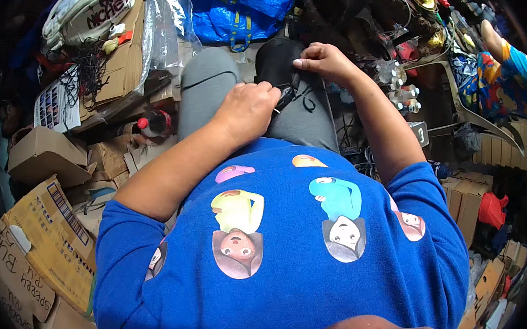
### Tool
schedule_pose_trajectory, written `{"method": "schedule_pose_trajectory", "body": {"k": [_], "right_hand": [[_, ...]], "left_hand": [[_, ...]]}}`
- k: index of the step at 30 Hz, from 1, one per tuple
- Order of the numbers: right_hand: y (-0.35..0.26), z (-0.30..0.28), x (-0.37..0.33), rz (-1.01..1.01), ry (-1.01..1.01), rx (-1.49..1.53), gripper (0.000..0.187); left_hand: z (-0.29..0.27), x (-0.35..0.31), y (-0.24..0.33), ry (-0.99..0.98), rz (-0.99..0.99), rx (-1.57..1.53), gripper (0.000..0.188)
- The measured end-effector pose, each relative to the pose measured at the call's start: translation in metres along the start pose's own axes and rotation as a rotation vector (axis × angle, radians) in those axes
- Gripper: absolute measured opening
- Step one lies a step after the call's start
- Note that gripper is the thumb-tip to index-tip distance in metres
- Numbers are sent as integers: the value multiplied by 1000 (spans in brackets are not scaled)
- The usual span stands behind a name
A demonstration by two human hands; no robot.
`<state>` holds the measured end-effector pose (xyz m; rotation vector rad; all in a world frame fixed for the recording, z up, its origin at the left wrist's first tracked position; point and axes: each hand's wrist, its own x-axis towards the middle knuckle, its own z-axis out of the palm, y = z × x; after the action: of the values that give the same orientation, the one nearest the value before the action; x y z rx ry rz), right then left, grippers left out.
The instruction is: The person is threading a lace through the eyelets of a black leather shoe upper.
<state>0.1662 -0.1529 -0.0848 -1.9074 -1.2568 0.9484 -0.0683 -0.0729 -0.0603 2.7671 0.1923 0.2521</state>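
A glossy black piece, perhaps leather or shoe material, lies over my right knee; its exact kind I cannot tell. My left hand is closed in a fist by its lower edge, between my thighs. Something small with a thin pale tip pokes out under those fingers; the rest of it is hidden. My right hand pinches the right edge of the black piece between thumb and fingers. Thin black cord hangs in a loop over the grey trousers, just below the black piece.
To the left are a red-capped bottle, cardboard boxes and tangled black cord. A blue bag lies ahead. Several small clear bottles stand to the right, near another person's bare foot.
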Motion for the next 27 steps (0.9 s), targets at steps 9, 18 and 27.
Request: {"method": "schedule_pose_trajectory", "body": {"k": [9, 18, 27], "right_hand": [[6, 8, -3, -54, -66, 88, 28], [-33, -28, 21, 61, -111, -376, 35], [-11, -11, 28, 90, -100, -51, 26]], "left_hand": [[6, 7, -3, 79, 218, 301, 29], [16, 36, -4, 165, 236, 254, 25], [-38, 56, -14, -332, -96, -239, 35]]}}
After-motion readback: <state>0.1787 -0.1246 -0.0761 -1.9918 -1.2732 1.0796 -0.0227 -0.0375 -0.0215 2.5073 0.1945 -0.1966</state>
